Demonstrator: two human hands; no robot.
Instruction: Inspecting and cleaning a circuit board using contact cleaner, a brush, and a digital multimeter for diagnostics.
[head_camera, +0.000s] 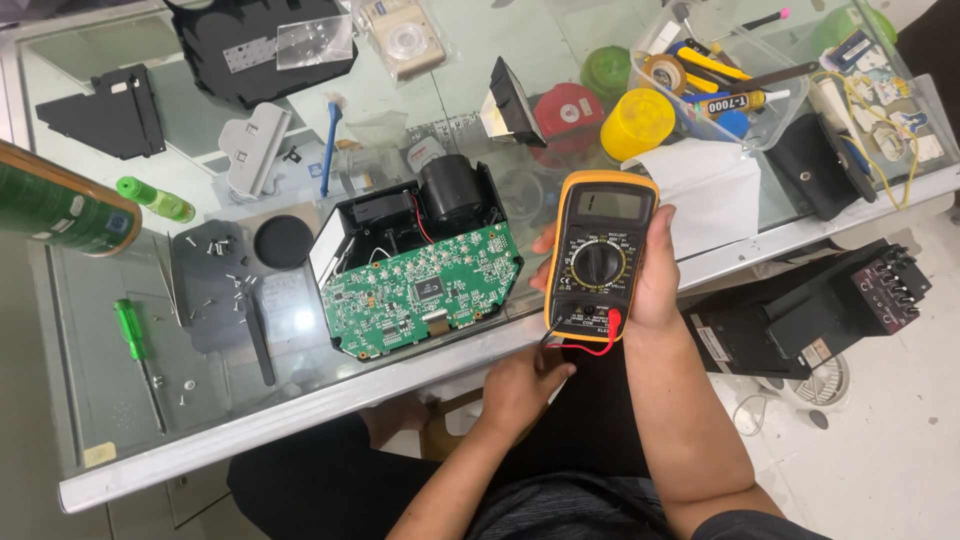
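- Right hand (655, 275) is wrapping its fingers around one yellow-cased multimeter (598, 255), holding it upright above the front edge of the glass table (80, 400), just right of the opened device.
- Left hand (520, 385) is sitting below the meter, fingers pinched together at the red and black leads (590, 345) that are plugged into its bottom sockets.
- One opened black device (420, 255) is lying on the glass, showing one green circuit board (420, 290) and one black cylinder at its back.
- Two green-handled screwdrivers (135, 345) are lying at the left, one near the table's front and one farther back.
- Several loose screws (215, 245) are lying scattered on a grey mat.
- One clear plastic tub (720, 75) at the far right is holding tape rolls, pens and small tools, too many to count.
- One yellow cup (637, 122) is standing beside the tub.
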